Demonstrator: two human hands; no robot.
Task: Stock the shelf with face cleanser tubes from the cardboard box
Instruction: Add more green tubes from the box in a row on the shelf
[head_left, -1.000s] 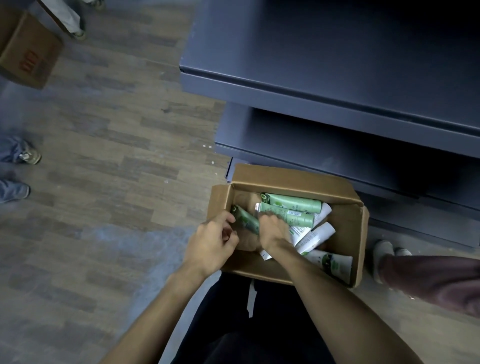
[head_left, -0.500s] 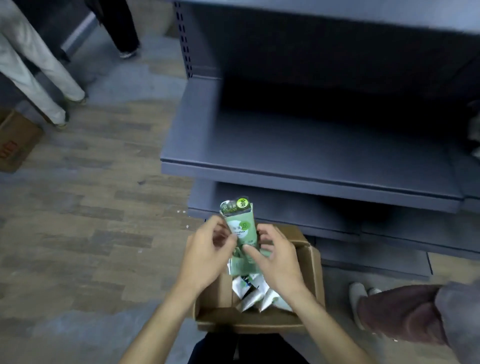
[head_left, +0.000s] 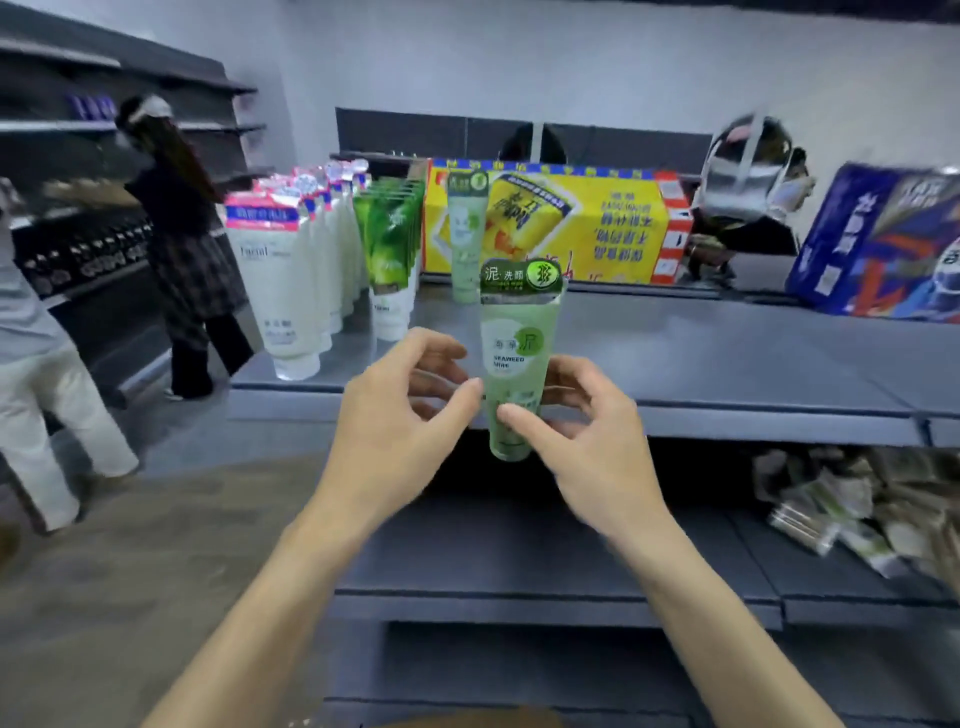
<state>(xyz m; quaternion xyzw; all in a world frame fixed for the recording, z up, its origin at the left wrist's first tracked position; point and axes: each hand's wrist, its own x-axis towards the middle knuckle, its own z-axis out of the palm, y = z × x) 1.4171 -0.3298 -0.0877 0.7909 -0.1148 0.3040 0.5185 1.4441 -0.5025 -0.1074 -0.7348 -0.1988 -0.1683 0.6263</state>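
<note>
I hold a pale green face cleanser tube (head_left: 517, 358) upright, cap down, in front of the grey top shelf (head_left: 701, 364). My left hand (head_left: 400, 410) pinches its left side with thumb and fingers. My right hand (head_left: 582, 431) pinches its lower right side. One matching green tube (head_left: 466, 234) stands alone further back on the shelf. Only a brown sliver of the cardboard box (head_left: 467, 719) shows at the bottom edge.
Rows of white tubes with pink tops (head_left: 283, 280) and darker green tubes (head_left: 389, 249) stand at the shelf's left. A yellow carton (head_left: 571, 223) and a blue box (head_left: 878, 244) sit behind. Packets (head_left: 857, 499) lie on the lower shelf. Two people (head_left: 176, 228) stand left.
Both hands lifted the green tube out of the box up to top-shelf height. The view swung up from the floor and box to the shelf.
</note>
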